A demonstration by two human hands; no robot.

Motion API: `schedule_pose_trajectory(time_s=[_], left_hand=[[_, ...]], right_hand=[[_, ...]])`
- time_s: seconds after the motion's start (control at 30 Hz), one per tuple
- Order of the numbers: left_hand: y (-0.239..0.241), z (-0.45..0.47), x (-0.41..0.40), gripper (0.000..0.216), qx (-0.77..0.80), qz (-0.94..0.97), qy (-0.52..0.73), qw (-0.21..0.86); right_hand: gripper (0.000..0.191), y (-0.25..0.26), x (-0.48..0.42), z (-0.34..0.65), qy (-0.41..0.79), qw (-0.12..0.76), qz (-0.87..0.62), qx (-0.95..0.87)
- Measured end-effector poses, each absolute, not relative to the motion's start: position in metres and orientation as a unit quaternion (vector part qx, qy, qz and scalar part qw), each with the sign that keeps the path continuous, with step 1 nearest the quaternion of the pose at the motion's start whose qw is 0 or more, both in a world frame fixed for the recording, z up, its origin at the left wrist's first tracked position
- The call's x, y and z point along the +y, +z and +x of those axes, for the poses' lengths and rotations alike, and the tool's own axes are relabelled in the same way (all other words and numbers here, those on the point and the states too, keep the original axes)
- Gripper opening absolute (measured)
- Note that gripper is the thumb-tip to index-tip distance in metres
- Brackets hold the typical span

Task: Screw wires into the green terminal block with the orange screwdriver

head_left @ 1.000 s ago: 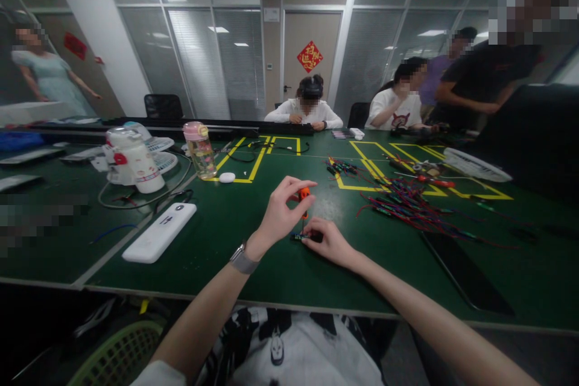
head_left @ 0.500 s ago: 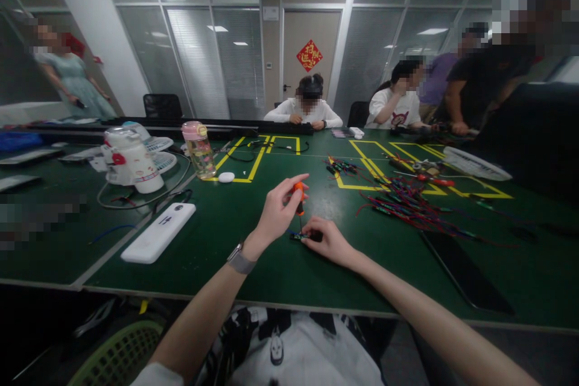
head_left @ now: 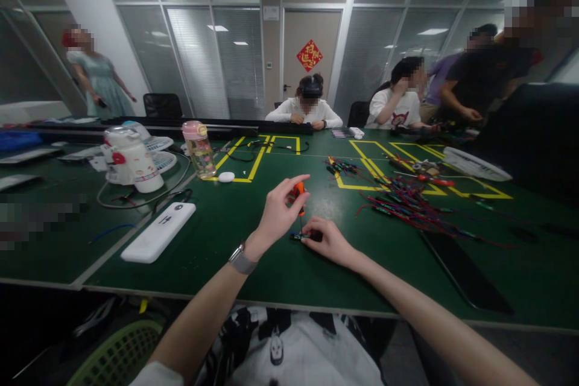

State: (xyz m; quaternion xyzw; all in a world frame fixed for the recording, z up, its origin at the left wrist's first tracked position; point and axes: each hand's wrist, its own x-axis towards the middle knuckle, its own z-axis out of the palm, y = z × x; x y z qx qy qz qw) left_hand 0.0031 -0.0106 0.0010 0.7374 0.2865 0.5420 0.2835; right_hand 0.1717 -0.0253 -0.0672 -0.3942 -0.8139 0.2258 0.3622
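My left hand (head_left: pixel 278 214) pinches the orange handle of a small screwdriver (head_left: pixel 298 194), held upright with its tip pointing down at a small dark part (head_left: pixel 302 236) on the green table (head_left: pixel 253 265). My right hand (head_left: pixel 329 241) presses that small part down against the table, fingers closed on it. A watch sits on my left wrist.
A white power bank (head_left: pixel 158 231) lies to the left. Further left stand a white bottle (head_left: pixel 134 160) and a pink-capped bottle (head_left: pixel 199 149). A heap of red and black wired parts (head_left: pixel 402 199) lies to the right, a dark tablet (head_left: pixel 465 271) beside it. Several people sit and stand at the far side.
My left hand shifted slightly on the screwdriver handle, fingers closing round it. The right hand stayed on the part. A person at the far left walked to the right.
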Motion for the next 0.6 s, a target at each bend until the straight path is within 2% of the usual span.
schedule_pose_trajectory(time_s=[0.1,0.17,0.37,0.5,0.6], left_hand=[[0.0015,0.0035,-0.011,0.032,0.301,0.743,0.552,0.229],[0.0025,0.0034,-0.0121,0.035,0.303,0.743,0.55,0.231],[0.0028,0.0023,-0.0124,0.046,0.281,0.728,0.525,0.339],[0.0021,0.0024,-0.0115,0.038,0.314,0.741,0.541,0.244],[0.0021,0.0027,-0.0124,0.039,0.307,0.751,0.534,0.239]], right_hand=[[0.01,-0.0681,-0.0246,0.1721,0.226,0.361,-0.392,-0.815],[0.01,-0.068,-0.0245,0.172,0.23,0.361,-0.391,-0.815],[0.008,-0.0674,-0.0248,0.1716,0.243,0.36,-0.393,-0.811],[0.009,-0.0673,-0.0249,0.1718,0.238,0.357,-0.394,-0.813],[0.007,-0.067,-0.0249,0.1717,0.237,0.358,-0.393,-0.813]])
